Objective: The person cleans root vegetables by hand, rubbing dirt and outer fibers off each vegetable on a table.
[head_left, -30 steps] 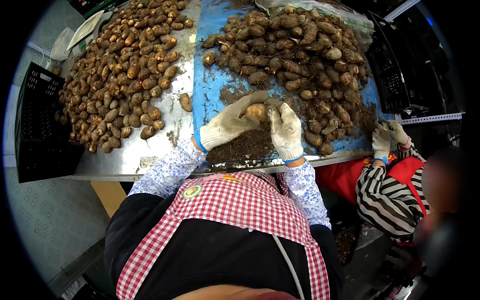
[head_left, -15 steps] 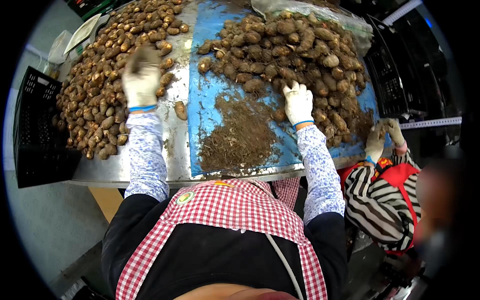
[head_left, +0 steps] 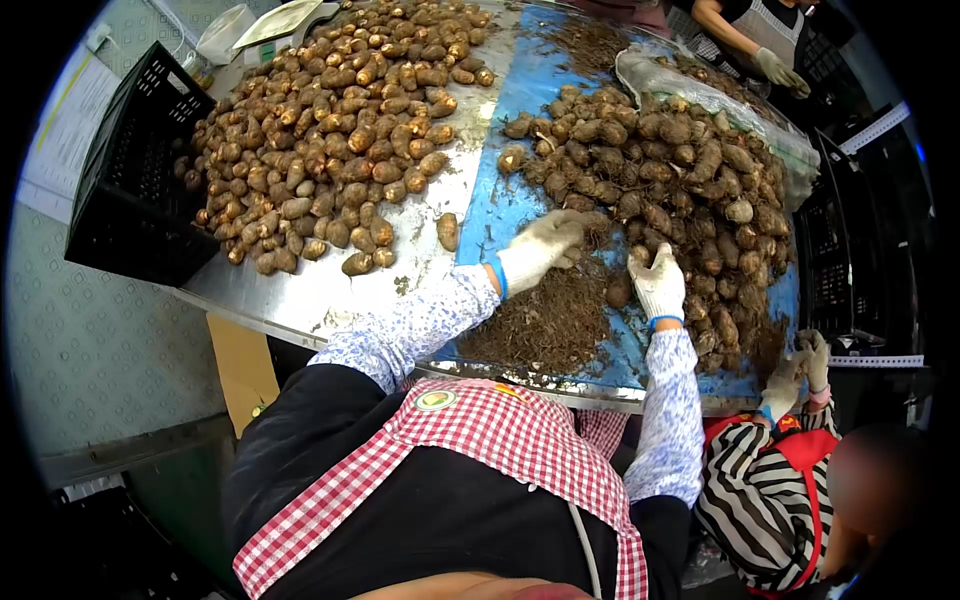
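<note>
My left hand (head_left: pixel 541 250), in a dirty white glove, has its fingers closed round a hairy brown tuber (head_left: pixel 594 226) at the near edge of the rough pile. To its right, my gloved right hand (head_left: pixel 658 284) touches the same pile with thumb and fingers apart; nothing shows in its grasp. The rough, rooty tubers (head_left: pixel 655 180) lie heaped on a blue sheet (head_left: pixel 519 107). Below my left hand spreads a patch of loose roots and soil (head_left: pixel 545 325). Cleaner tubers (head_left: pixel 330 150) cover the metal table at the left, and a single tuber (head_left: pixel 447 231) lies apart from them.
A black crate (head_left: pixel 140 170) stands at the left edge, with a pale scale (head_left: pixel 285 28) behind it. More black crates (head_left: pixel 835 250) stand at the right. A co-worker's gloved hands (head_left: pixel 795 375) are at the lower right, and another person's glove (head_left: pixel 779 70) is at the top right.
My left hand has come back from the cleaner heap to the rough pile and closed on a tuber. The view has shifted, so the table appears farther right and lower.
</note>
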A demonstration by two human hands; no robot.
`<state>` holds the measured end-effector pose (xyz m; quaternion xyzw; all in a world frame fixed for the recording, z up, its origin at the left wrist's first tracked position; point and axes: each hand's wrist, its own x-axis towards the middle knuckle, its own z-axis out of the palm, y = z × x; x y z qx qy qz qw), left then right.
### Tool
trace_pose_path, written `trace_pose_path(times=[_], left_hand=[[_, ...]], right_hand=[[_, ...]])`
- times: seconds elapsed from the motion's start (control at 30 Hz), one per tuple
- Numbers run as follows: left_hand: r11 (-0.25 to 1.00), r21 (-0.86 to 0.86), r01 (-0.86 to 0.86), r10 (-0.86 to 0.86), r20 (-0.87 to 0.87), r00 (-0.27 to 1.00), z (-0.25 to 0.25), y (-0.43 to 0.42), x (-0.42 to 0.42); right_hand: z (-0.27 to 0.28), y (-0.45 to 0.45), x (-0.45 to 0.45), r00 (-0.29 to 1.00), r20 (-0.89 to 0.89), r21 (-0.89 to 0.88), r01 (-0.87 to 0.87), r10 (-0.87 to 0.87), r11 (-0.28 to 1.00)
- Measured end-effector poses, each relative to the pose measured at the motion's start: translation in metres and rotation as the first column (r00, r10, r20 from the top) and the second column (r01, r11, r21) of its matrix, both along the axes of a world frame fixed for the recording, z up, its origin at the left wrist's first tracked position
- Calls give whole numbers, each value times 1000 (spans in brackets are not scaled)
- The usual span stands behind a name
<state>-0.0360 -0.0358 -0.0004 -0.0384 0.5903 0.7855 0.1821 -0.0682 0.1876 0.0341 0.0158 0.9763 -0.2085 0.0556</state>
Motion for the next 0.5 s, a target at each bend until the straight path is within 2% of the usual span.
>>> trace_pose_path(times=[0.03,0.1,0.13,0.17,0.2,0.23,0.27,0.3,0.33,0.37,0.4,0.43,0.47,0.5], left_hand=[[998,58,20,-20,5,1000,-1,8,8],[983,172,66,-68,5,998,3,20,21],[969,185,161,-142,-112,984,9,25,20],[947,237,215,-221,-2,975,-9,26,13],[982,48,181,-165,-231,959,-10,25,15],[979,62,193,-174,-229,958,-10,23,16],[976,77,205,-183,-227,956,-8,20,17],[920,298,253,-262,-8,965,-6,12,14],[827,512,232,-371,187,909,-1,7,13],[828,510,235,-409,260,875,4,6,15],[828,509,234,-440,333,834,9,5,18],[829,509,233,-469,405,785,15,3,22],[922,238,306,-371,315,874,22,4,31],[906,-155,395,-408,-69,910,7,6,34]], right_hand=[[8,-10,14,999,-23,-266,20,-27,964],[-31,-21,32,962,-273,-417,-103,-16,903],[-14,-34,46,950,-309,-425,-105,-35,899],[2,-47,61,937,-345,-433,-108,-53,895],[10,-44,64,947,-321,-386,-124,-7,914],[14,-40,65,957,-288,-339,-142,41,930],[20,-38,68,935,-337,-191,-182,110,965],[22,-37,70,888,-427,-133,-251,173,959],[22,-36,72,827,-509,-70,-316,238,946],[22,-36,72,752,-583,2,-377,307,926],[9,-38,71,783,-518,-132,-471,344,872],[11,-49,79,698,-575,102,-456,427,884],[6,-49,84,734,-539,85,-441,414,893],[-3,-48,86,767,-503,70,-425,400,903]])
